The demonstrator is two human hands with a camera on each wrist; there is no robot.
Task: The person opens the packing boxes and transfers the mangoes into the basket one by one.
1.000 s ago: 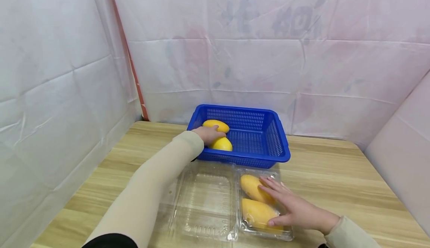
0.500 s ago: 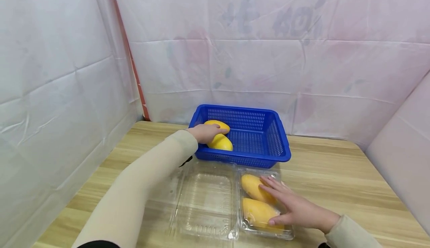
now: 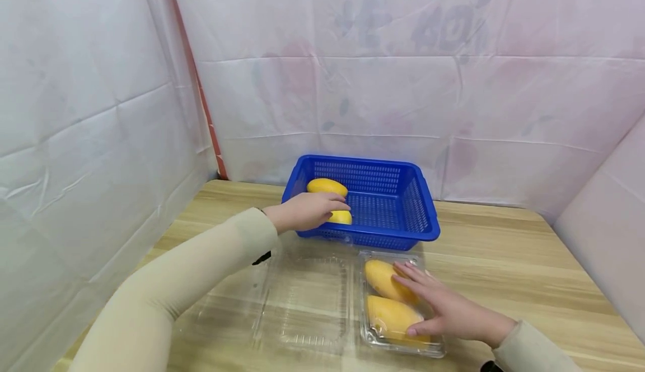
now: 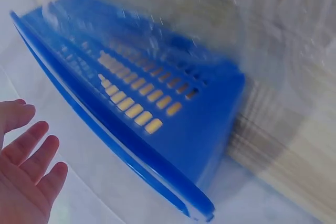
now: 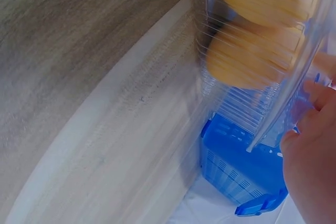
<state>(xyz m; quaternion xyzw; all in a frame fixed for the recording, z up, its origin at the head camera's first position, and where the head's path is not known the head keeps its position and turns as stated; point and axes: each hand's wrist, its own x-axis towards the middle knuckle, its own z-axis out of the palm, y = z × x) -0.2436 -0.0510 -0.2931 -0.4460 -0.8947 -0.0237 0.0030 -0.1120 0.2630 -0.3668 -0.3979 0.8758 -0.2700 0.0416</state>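
My left hand [image 3: 304,210] is at the left end of the blue basket [image 3: 378,231], over its near rim. Its fingers are spread apart and hold nothing in the left wrist view [image 4: 29,166]. Two yellow mangoes lie in the basket: the far mango [image 3: 327,186] is in plain sight, while the near mango [image 3: 342,217] is partly hidden behind my fingers. My right hand [image 3: 450,309] rests with extended fingers on a clear plastic box [image 3: 403,350]. Inside that box are two more mangoes [image 3: 393,317], visible through the plastic.
An open clear plastic clamshell [image 3: 314,302] lies left of the filled box, in front of the basket. All stand on a wooden table [image 3: 504,249]. White sheeting [image 3: 378,97] rises behind and along both sides.
My left hand has drawn back from between the basket's mangoes toward the near rim, leaving both mangoes in place. The right hand stays on the box.
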